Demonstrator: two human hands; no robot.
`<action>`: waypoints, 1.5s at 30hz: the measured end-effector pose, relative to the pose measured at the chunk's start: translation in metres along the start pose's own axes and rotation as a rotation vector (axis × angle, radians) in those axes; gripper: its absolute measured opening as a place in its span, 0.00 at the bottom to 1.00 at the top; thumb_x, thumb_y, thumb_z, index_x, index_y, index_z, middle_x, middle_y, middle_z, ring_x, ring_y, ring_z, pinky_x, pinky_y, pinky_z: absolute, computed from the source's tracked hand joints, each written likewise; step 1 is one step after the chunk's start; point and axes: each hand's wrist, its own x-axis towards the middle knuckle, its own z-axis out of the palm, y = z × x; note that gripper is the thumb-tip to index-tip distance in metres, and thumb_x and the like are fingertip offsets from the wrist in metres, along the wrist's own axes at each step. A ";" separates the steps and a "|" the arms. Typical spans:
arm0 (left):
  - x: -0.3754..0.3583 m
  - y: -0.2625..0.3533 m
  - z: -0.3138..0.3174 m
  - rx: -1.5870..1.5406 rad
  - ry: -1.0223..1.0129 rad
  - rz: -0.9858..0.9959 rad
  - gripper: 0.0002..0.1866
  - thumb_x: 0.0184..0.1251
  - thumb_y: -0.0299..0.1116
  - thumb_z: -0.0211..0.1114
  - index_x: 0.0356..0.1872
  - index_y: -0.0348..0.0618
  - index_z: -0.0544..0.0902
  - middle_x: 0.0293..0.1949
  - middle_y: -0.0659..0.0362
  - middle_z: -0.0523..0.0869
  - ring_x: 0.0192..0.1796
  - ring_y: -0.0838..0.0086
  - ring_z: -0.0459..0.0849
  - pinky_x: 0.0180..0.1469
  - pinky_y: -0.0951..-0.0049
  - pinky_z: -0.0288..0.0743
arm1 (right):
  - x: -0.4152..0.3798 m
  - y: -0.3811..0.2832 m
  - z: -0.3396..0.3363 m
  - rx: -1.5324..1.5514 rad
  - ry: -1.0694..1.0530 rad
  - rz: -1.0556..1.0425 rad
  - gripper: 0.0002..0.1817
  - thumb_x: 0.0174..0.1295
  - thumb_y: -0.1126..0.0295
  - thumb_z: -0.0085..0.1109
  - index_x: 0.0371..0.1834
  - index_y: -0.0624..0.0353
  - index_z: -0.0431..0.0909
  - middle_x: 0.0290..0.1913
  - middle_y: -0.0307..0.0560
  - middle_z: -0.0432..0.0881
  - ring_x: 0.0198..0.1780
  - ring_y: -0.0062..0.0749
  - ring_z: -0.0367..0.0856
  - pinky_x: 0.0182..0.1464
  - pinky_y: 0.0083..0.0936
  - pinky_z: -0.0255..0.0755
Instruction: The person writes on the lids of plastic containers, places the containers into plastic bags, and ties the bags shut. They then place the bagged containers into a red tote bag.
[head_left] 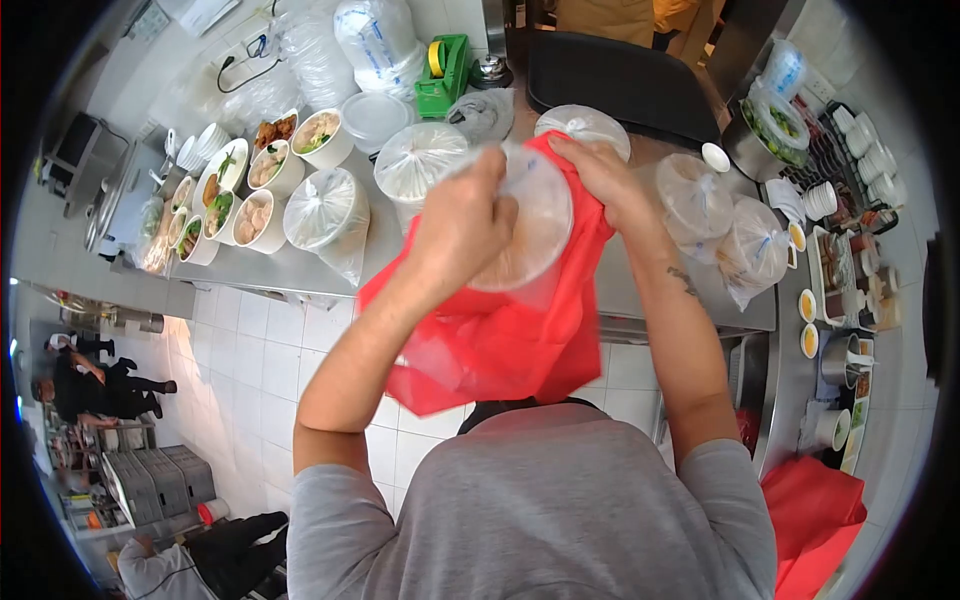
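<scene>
A red bag (500,340) hangs open in front of my body at the counter's edge. Inside its mouth is a round, lidded container (530,225) wrapped in clear plastic. My left hand (465,215) is closed at the container's left side, its fingers curled on the clear wrap. With fingers bent over the bag's upper right rim, my right hand (600,175) grips the red material. Bagged round tubs stand close by: one (420,160) left of the bag, one (585,125) behind it, and another (693,195) to the right.
Open bowls of food (258,220) line the left counter beside a bagged tub (325,210). A green tape dispenser (442,75) and black tray (620,85) stand at the back. A metal pot (755,145) is at right. Other people (110,385) are at lower left.
</scene>
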 end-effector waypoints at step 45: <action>0.019 -0.084 -0.059 0.318 -1.138 0.398 0.13 0.51 0.26 0.58 0.41 0.38 0.78 0.34 0.48 0.82 0.36 0.53 0.81 0.42 0.60 0.76 | -0.012 -0.156 0.004 0.380 -0.118 -0.610 0.15 0.66 0.61 0.50 0.37 0.63 0.77 0.31 0.43 0.80 0.30 0.26 0.78 0.35 0.24 0.72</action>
